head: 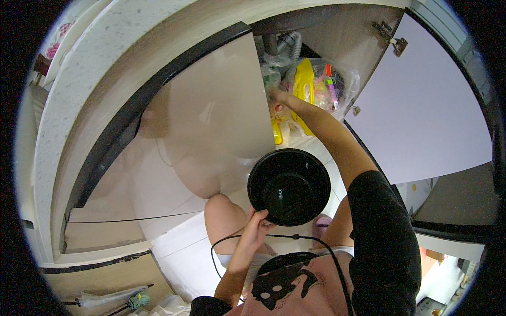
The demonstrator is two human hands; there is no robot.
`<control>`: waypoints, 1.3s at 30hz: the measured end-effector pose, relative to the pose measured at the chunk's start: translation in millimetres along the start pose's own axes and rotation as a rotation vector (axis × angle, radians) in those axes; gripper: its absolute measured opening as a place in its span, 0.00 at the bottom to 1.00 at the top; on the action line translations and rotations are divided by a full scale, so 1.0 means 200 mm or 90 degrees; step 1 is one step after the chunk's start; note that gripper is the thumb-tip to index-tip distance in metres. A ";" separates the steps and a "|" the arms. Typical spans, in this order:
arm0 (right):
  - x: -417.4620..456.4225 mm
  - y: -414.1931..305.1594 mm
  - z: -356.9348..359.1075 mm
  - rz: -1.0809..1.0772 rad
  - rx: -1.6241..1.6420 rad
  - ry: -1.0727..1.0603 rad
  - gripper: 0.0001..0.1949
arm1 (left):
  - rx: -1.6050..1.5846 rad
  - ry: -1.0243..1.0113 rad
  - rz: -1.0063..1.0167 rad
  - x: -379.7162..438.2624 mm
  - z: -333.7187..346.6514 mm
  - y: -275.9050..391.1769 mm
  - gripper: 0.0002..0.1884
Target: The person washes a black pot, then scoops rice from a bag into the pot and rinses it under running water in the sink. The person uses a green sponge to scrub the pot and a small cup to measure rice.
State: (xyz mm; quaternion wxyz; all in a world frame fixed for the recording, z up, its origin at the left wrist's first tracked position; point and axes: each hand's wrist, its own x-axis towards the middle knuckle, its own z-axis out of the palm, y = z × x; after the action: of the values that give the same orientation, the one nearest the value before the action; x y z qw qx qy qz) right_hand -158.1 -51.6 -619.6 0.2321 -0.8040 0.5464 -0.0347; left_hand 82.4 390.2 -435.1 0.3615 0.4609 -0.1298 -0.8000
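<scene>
My left hand (257, 228) grips the near left rim of a round black bowl-like container (290, 187), which is held above the floor between my knees and shows no contents. My right arm reaches into the cabinet below the counter, where my right hand (280, 98) is among plastic bags; its fingers are mostly hidden, so whether it holds anything is unclear. Just right of that hand is a yellow plastic package (303, 85). Another yellow item (276, 132) lies below the hand. A clear plastic bag (350, 79) with colourful items stands farther right.
A white cabinet door (438, 102) stands open at the right, with a metal hinge (391, 38) at its top. A glossy beige door (213, 102) is at the left. Grey drain pipes (294, 45) run at the cabinet's back. A black cable (295, 237) crosses my lap.
</scene>
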 end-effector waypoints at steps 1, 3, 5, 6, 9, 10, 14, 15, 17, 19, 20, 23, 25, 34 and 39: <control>0.00 -0.08 -0.02 -0.018 -0.041 0.009 0.14 | -0.013 0.003 0.008 -0.01 -0.02 0.00 0.23; -0.06 -0.17 -0.09 -0.042 -0.109 0.032 0.12 | -0.026 -0.003 0.014 -0.01 -0.04 -0.02 0.23; -0.13 -0.20 -0.16 -0.061 -0.181 0.057 0.12 | -0.024 -0.003 0.005 0.00 -0.05 -0.03 0.23; -0.17 -0.21 -0.20 -0.077 -0.224 0.074 0.11 | -0.022 -0.003 0.001 0.00 -0.04 -0.03 0.23; -0.26 -0.27 -0.30 -0.089 -0.256 0.118 0.11 | -0.019 -0.001 -0.002 0.00 -0.03 -0.03 0.22; -0.29 -0.32 -0.32 -0.073 -0.210 0.130 0.10 | -0.021 0.007 -0.002 0.00 -0.04 -0.02 0.22; -0.37 -0.45 -0.42 -0.027 -0.034 0.075 0.11 | -0.026 0.045 -0.007 -0.01 -0.05 -0.03 0.22; -0.38 -0.40 -0.43 -0.057 -0.037 0.081 0.10 | -0.019 0.049 -0.014 0.00 -0.04 -0.04 0.22; -0.37 -0.33 -0.45 -0.125 -0.103 0.075 0.08 | -0.009 0.025 -0.009 0.01 -0.01 -0.04 0.22; -0.35 -0.28 -0.47 -0.167 -0.180 0.071 0.08 | -0.004 0.012 0.002 0.01 0.03 -0.03 0.19; -0.37 -0.25 -0.47 -0.151 -0.172 0.081 0.08 | -0.003 0.008 0.009 0.01 0.07 -0.02 0.16; -0.40 -0.36 -0.46 -0.126 -0.118 0.110 0.08 | -0.006 0.021 0.030 0.00 0.05 -0.02 0.14; -0.43 -0.40 -0.46 -0.110 -0.111 0.135 0.09 | -0.001 0.039 0.028 0.00 0.05 -0.02 0.15; -0.47 -0.42 -0.43 0.071 -0.009 0.176 0.10 | -0.001 -0.022 0.009 0.04 0.02 -0.04 0.27; -0.52 -0.32 -0.46 0.032 0.030 0.210 0.10 | 0.000 -0.046 0.015 0.05 0.04 -0.04 0.26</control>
State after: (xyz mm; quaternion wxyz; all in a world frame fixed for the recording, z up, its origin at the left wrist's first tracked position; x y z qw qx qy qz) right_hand -172.0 29.9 -491.4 0.1591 -0.7675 0.5963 -0.1734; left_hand 69.1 388.3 -441.6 0.3660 0.4300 -0.1480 -0.8119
